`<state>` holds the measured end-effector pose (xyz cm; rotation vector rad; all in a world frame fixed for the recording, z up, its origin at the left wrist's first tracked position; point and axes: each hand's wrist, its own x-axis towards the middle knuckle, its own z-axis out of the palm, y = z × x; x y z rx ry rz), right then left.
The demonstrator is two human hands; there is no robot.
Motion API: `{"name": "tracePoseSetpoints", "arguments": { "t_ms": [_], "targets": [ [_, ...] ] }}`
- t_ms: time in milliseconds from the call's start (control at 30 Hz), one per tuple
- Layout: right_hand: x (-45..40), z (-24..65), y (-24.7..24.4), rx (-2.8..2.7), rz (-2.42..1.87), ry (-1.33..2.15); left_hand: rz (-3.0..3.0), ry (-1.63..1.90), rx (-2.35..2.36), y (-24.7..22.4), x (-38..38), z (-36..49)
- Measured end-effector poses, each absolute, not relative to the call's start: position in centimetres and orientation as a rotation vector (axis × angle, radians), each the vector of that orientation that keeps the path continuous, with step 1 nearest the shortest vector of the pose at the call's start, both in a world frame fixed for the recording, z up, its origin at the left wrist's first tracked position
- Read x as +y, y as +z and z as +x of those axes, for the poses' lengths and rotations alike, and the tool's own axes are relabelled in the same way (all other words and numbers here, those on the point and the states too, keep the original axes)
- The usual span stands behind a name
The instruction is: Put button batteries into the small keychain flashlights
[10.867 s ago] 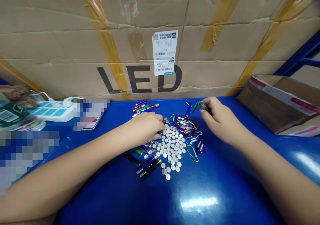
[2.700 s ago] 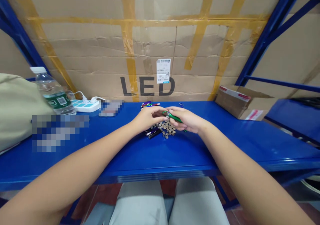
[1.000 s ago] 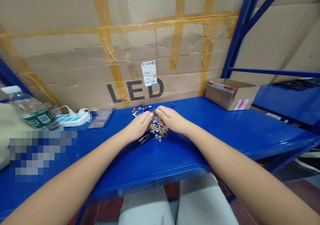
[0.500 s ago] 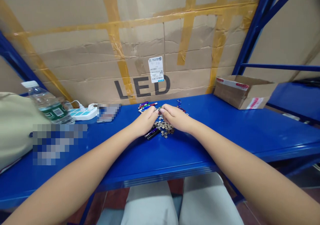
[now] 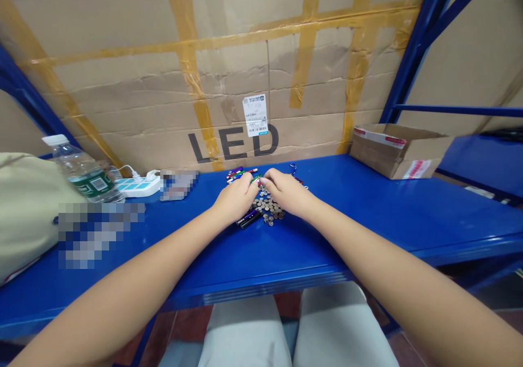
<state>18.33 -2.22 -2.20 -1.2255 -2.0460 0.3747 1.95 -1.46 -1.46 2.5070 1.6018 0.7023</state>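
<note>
My left hand [image 5: 237, 197] and my right hand [image 5: 284, 191] almost meet over the blue table, fingers closed. A small green item [image 5: 256, 178] shows between their fingertips, its shape mostly hidden; my left hand pinches it, while what my right fingers hold is too small to tell. Beneath and between the hands lies a spread of small round silvery pieces [image 5: 273, 208]. Dark pens [image 5: 250, 219] rest beside my left hand, nearer to me. Behind it are several coloured pens [image 5: 237, 174]. A blue looped item [image 5: 292, 168] lies behind my right hand.
On the left stand a water bottle [image 5: 87, 173], a white power strip [image 5: 141, 186] and a pale bag [image 5: 28, 209]. An open cardboard box [image 5: 379, 152] sits at the back right. A large carton marked LED [image 5: 229, 84] rises behind the blue table [image 5: 261, 258].
The green item shows more clearly between my fingertips. Both hands stay in nearly the same place, and the view has shifted slightly.
</note>
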Motion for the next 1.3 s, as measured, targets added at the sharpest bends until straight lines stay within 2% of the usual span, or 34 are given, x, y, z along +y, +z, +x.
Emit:
{"name": "tracePoseSetpoints", "arguments": {
  "t_ms": [300, 533, 667, 1000, 1300],
  "targets": [
    [-1.9, 18.2, -2.5, -1.972, -1.195, 0.438, 2.530, 0.582, 1.804, -1.4, -2.2, 2.5],
    [-1.6, 18.4, -2.3, -1.905, -1.077, 0.768, 2.560, 0.606, 1.750, -1.4, -2.4, 2.4],
    [-1.5, 18.7, -2.4, -1.882, -1.052, 0.839, 2.555, 0.662, 1.661, -1.7, -2.3, 2.4],
    [-1.9, 18.9, -2.2, -1.972, -1.062, 0.642, 2.509, 0.706, 1.419, -1.6, -1.1, 2.3],
    [-1.7, 18.9, -1.8, -2.020, -1.191, 0.397, 2.594, 0.624, 1.655, -1.3, -1.3, 1.9]
  ]
}}
